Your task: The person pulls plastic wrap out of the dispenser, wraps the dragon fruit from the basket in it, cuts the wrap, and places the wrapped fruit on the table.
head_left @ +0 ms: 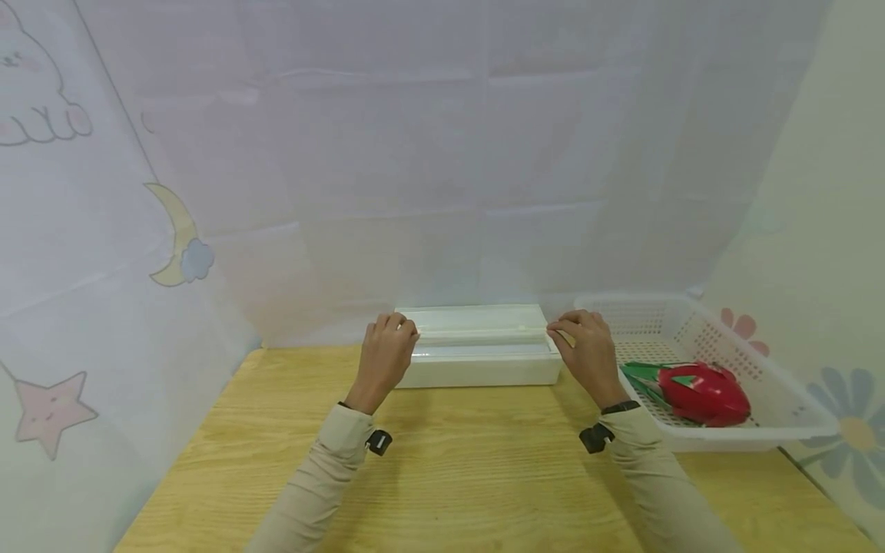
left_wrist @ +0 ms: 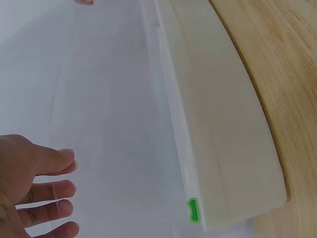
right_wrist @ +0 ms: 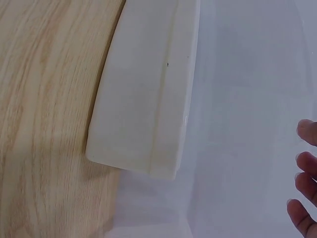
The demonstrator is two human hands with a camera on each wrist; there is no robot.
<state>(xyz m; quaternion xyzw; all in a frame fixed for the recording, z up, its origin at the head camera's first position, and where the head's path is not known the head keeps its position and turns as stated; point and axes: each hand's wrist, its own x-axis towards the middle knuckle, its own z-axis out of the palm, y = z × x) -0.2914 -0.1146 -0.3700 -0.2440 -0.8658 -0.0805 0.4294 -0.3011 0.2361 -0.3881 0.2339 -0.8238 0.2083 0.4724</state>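
A long white cling film box (head_left: 484, 372) lies on the table against the wall, its lid (head_left: 477, 316) raised at the back. Clear plastic film (left_wrist: 119, 109) spreads from the box toward both hands; its edges are hard to make out. My left hand (head_left: 387, 349) is at the box's left end, thumb and index finger pinching the film. At the right end my right hand (head_left: 588, 346) pinches the film's other side, thumb against finger. In the left wrist view a small green piece (left_wrist: 193, 210) sits at the box's corner.
A white perforated plastic basket (head_left: 774, 434) stands on the right, holding a red dragon fruit (head_left: 705, 393) with green tips. The wooden table (head_left: 477, 476) meets a white sheet-covered wall (head_left: 442, 169) behind the box.
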